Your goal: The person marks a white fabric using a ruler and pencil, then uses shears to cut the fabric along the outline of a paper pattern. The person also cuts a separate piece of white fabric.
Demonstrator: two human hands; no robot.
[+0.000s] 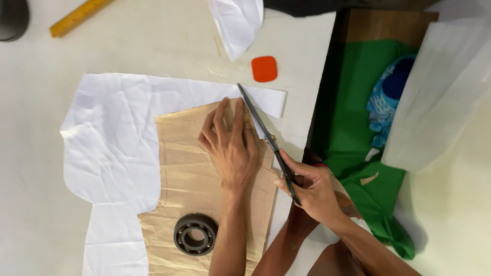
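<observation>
Right hand: the right hand (312, 191) is seen lowest in frame, fingers curled tight through the handles of the scissors (266, 138); thumb side lies against the dark handle.
Scissors: long dark blades are angled up and to the left, tips near the top edge of the white fabric (112, 148); the blades appear nearly closed, running along the right edge of the brown paper pattern (189, 168).
Left hand: the left hand (231, 145) is laid flat on the pattern, fingers pressed together and pointing away, just beside the blades.
Pattern: creased brown paper is laid over the white fabric on the pale table (30, 204).
Weight: a dark metal bearing ring (195, 234) is set on the lower part of the pattern.
Surroundings: an orange rounded chalk piece (264, 68) lies above the blade tips; a yellow ruler (76, 17) is at the top left; green cloth (358, 117) is piled to the right, off the table edge.
</observation>
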